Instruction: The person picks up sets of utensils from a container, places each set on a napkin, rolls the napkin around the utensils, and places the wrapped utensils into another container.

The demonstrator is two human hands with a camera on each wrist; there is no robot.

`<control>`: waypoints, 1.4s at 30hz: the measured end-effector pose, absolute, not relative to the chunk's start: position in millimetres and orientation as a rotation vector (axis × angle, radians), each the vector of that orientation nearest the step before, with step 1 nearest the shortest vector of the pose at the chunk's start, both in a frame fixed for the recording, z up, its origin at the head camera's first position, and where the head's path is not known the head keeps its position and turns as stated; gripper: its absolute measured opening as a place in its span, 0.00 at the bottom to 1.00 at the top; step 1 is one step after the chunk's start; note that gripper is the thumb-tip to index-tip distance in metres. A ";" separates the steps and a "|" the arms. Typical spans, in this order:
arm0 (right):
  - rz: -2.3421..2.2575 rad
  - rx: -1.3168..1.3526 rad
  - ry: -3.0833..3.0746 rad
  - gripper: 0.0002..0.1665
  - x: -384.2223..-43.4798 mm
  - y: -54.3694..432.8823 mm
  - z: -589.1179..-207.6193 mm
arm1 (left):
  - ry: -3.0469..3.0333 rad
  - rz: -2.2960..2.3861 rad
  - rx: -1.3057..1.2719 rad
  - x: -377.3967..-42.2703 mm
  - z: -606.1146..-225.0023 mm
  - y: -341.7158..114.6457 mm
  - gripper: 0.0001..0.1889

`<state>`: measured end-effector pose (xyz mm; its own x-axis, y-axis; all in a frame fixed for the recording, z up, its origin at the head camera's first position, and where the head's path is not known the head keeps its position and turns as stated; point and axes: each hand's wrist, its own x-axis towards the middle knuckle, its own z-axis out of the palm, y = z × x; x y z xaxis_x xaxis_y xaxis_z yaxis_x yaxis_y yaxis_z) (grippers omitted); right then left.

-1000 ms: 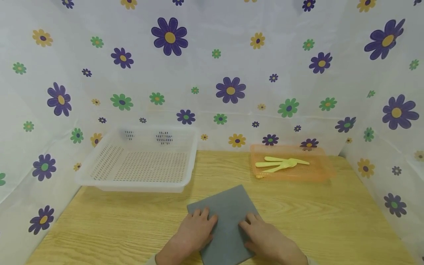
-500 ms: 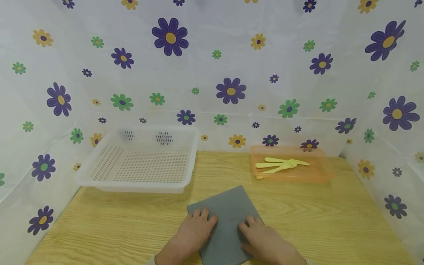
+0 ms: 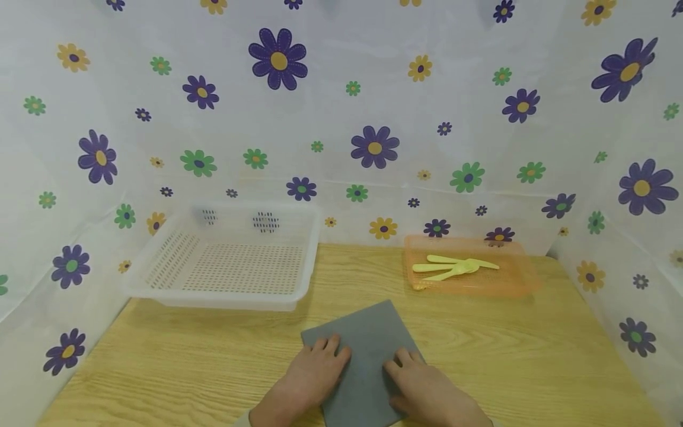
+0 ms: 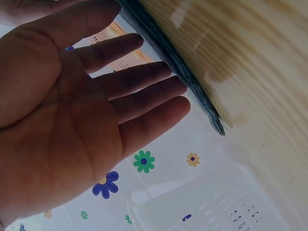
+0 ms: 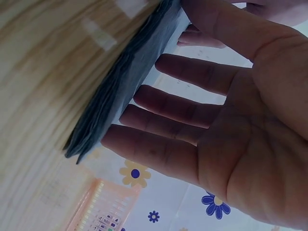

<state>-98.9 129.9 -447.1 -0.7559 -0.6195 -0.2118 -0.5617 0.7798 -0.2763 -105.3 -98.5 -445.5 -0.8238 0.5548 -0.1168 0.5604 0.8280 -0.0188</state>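
Note:
A grey folded cloth [image 3: 365, 338] lies flat and slightly turned on the wooden table in front of me. Its stacked layers show along the edge in both wrist views. My left hand [image 3: 316, 370] rests on its left side, palm down, fingertips touching the top. On the right side, my right hand [image 3: 424, 382] touches it the same way, with its thumb toward the middle. In the left wrist view the left fingers [image 4: 144, 98] are loosely extended against the cloth's edge. The right fingers [image 5: 163, 130] are spread and lightly bent in the right wrist view.
A white perforated basket [image 3: 224, 301] stands at the back left of the table [image 3: 507, 356]. At the back right is an orange basket [image 3: 512, 281] holding several pieces of yellow plastic cutlery [image 3: 461, 265]. A flower-printed curtain [image 3: 320, 107] encloses the back and sides.
My right hand has shifted slightly left and toward me on the cloth. The left hand stays in place, and the head view has tilted a little.

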 end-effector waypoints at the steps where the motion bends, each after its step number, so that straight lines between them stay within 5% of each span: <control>1: -0.285 -0.911 2.680 0.25 -99.0 130.1 -447.3 | 2.894 -0.077 0.884 -105.4 -445.6 -98.4 0.13; 42: -0.361 -0.964 2.705 0.28 -102.7 137.0 -449.9 | 2.926 -0.134 0.926 -104.2 -445.4 -99.7 0.17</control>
